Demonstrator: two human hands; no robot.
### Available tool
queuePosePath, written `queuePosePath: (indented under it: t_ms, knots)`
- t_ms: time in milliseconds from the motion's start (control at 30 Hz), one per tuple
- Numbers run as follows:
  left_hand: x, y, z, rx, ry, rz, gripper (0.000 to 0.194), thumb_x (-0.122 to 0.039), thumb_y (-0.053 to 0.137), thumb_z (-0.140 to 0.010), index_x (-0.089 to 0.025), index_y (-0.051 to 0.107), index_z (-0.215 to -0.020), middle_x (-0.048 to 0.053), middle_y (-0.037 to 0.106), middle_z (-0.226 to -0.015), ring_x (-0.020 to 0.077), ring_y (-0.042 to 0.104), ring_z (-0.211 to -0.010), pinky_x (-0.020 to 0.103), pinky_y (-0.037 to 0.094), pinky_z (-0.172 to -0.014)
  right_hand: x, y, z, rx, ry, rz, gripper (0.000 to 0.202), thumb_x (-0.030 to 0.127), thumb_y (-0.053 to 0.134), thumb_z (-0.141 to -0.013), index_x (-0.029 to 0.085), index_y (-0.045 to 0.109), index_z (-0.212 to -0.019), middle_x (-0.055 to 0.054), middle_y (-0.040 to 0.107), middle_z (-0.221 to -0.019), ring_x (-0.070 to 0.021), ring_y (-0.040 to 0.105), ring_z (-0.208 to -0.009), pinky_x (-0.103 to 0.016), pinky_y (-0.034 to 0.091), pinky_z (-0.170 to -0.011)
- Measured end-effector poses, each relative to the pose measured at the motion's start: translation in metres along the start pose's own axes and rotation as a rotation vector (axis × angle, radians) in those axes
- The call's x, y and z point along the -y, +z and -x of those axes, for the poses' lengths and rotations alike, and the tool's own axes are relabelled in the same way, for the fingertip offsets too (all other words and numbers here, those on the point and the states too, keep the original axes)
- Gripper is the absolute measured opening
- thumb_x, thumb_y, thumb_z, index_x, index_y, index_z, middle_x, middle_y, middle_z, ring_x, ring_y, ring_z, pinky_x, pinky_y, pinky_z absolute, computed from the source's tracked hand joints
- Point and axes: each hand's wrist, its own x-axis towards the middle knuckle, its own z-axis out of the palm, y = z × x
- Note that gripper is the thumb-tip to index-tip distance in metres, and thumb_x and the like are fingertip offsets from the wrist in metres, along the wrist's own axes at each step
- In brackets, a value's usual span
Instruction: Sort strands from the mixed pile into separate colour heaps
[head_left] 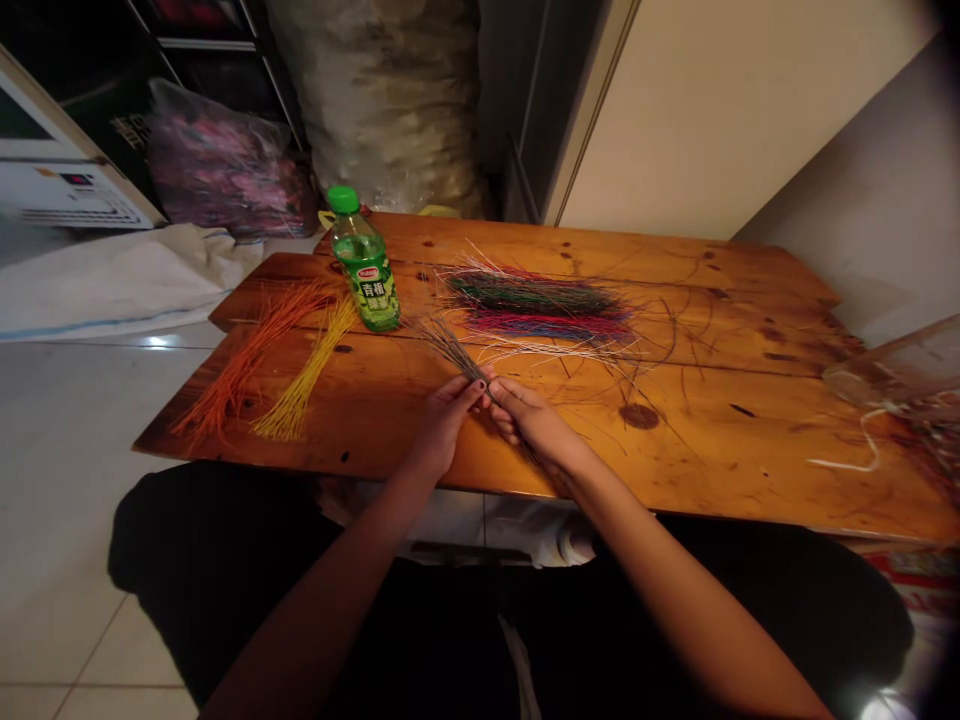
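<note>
Far L: clear bag [221, 165] w/ pinkish stuff; orange strands [251, 360], yellow strands [304, 385]; bottle [367, 275], seems to hold green liquid; mid-surface [705, 450]: dark strand bundle [459, 352], long axis diag., far-L to near-R, L hand [444, 415] & R hand [536, 415] equally near, each grip closed on it; R: multicol. pile [540, 300], clear container [900, 365], contents unclear

This looks like a workroom — plank table [712, 435], coloured strands [536, 294], bulging bags [221, 165].
</note>
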Motion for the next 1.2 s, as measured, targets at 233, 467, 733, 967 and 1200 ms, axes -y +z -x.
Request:
queuePosePath:
  t_ms: [233, 467, 733, 967, 1200]
  knots:
    - [-0.004, -0.001, 0.001, -0.022, -0.056, 0.092, 0.020, -0.031, 0.071, -0.062, -0.020, 0.068, -0.079, 0.001, 0.061, -0.075, 0.0091, 0.048, -0.062, 0.021, 0.040, -0.061, -0.002, 0.002, 0.000, 0.050, 0.028, -0.040, 0.027, 0.045, 0.051, -0.080, 0.019, 0.046, -0.075, 0.009, 0.026, -0.051, -0.0053, 0.018, -0.041, -0.020, 0.013, -0.038]
    - [-0.004, -0.002, 0.001, 0.005, -0.032, 0.141, 0.011, -0.027, 0.069, -0.065, -0.018, 0.067, -0.072, -0.001, 0.056, -0.064, 0.0066, 0.046, -0.058, 0.018, 0.037, -0.057, -0.004, 0.003, 0.000, 0.045, 0.013, -0.001, 0.028, 0.046, 0.047, -0.083, 0.018, 0.048, -0.076, 0.008, 0.028, -0.052, -0.0056, 0.021, -0.043, -0.020, 0.013, -0.038]
    - [-0.006, -0.001, 0.001, -0.102, -0.080, 0.173, 0.013, -0.024, 0.071, -0.061, -0.017, 0.063, -0.068, -0.001, 0.060, -0.073, 0.0063, 0.049, -0.062, 0.018, 0.040, -0.059, -0.005, -0.003, -0.002, 0.106, 0.038, 0.006, 0.030, 0.049, 0.050, -0.080, 0.019, 0.045, -0.074, 0.009, 0.029, -0.053, -0.0051, 0.019, -0.042, -0.020, 0.013, -0.039]
    - [-0.004, -0.004, 0.001, -0.108, -0.078, 0.182, 0.013, -0.025, 0.071, -0.062, -0.018, 0.063, -0.069, -0.001, 0.061, -0.076, 0.0071, 0.053, -0.068, 0.018, 0.041, -0.060, -0.002, -0.001, 0.000, 0.117, 0.049, 0.019, 0.028, 0.047, 0.048, -0.081, 0.019, 0.044, -0.076, 0.009, 0.030, -0.052, -0.0050, 0.020, -0.041, -0.021, 0.013, -0.039]
    - [-0.006, -0.004, 0.000, -0.133, -0.060, 0.280, 0.014, -0.026, 0.074, -0.057, -0.017, 0.065, -0.065, 0.000, 0.062, -0.075, 0.0042, 0.043, -0.054, 0.018, 0.038, -0.053, -0.003, -0.012, -0.005, 0.090, -0.029, 0.220, 0.036, 0.051, 0.038, -0.085, 0.018, 0.054, -0.080, 0.004, 0.046, -0.056, -0.0084, 0.039, -0.047, -0.022, 0.032, -0.047]
